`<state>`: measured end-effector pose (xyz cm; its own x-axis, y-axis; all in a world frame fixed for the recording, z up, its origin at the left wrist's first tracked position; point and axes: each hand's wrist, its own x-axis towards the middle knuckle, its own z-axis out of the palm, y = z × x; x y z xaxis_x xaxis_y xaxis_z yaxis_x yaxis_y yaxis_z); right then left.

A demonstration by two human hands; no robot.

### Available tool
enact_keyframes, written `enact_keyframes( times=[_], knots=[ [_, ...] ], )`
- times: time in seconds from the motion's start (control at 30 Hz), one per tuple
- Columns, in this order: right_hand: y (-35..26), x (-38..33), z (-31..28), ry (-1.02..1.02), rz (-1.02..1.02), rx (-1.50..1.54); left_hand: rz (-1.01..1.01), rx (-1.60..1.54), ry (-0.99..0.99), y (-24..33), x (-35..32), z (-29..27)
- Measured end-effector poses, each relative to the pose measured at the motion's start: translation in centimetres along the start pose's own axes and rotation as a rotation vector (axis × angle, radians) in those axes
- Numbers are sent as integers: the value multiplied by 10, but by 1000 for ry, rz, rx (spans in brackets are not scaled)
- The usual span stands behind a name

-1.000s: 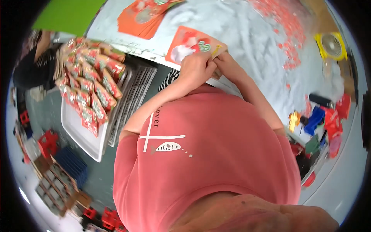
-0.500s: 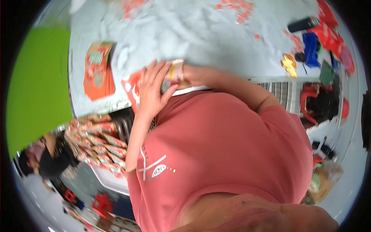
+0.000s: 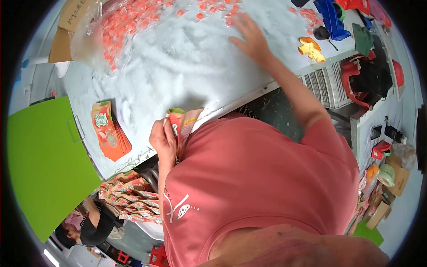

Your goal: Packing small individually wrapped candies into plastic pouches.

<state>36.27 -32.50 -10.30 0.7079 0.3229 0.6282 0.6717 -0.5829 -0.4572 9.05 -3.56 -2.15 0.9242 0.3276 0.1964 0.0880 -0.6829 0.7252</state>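
Note:
My left hand point(image 3: 163, 141) is closed round an orange and green printed pouch point(image 3: 175, 127), held upright at the table's near edge, close to my shirt. The pouch's side panel is brownish, and its mouth faces up. Out over the table stretches my right hand point(image 3: 252, 41), fingers spread and nothing in them. Its fingertips are beside several small red pieces in clear wrappers point(image 3: 218, 8). To the left of my left hand, a stack of flat orange pouches point(image 3: 111, 133) lies on the table.
A heap of red wrapped pieces point(image 3: 126, 31) lies far left beside a cardboard box point(image 3: 66, 42). Filled pouches point(image 3: 133, 196) crowd a white bin below the table. Right: blue tape dispenser point(image 3: 332, 20), orange peel point(image 3: 311, 49), white crate point(image 3: 327, 84). A co-worker point(image 3: 95, 224) is lower left.
My right hand has let go of the pouch and moved far out to the small red pieces. My left hand now holds the pouch alone, more upright. The whole view has shifted.

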Motion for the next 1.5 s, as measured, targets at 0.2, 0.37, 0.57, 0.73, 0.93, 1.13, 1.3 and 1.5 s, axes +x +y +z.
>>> enact_keyframes(
  times=[0.2,0.37,0.57,0.73,0.93,1.13,1.3,1.5],
  knots=[
    [-4,60,19,-216,-124,-398,-34,5,87,-10,-16,1],
    [-22,63,93,-332,-216,-207,-206,65,78,-4,-17,-17],
    [-55,27,95,-292,-148,442,14,214,66,17,-13,-58],
    [-39,14,51,-238,343,742,-82,318,54,4,-23,-82],
    [-36,-7,56,-275,220,637,-245,208,88,-10,-33,-85],
    [-69,-11,56,-129,332,740,-291,240,184,-7,-41,-85],
    [-72,9,68,-161,334,641,-217,187,218,-22,-51,-82],
    [-37,34,103,-203,227,655,-244,167,278,-24,-59,-80]
  ],
)
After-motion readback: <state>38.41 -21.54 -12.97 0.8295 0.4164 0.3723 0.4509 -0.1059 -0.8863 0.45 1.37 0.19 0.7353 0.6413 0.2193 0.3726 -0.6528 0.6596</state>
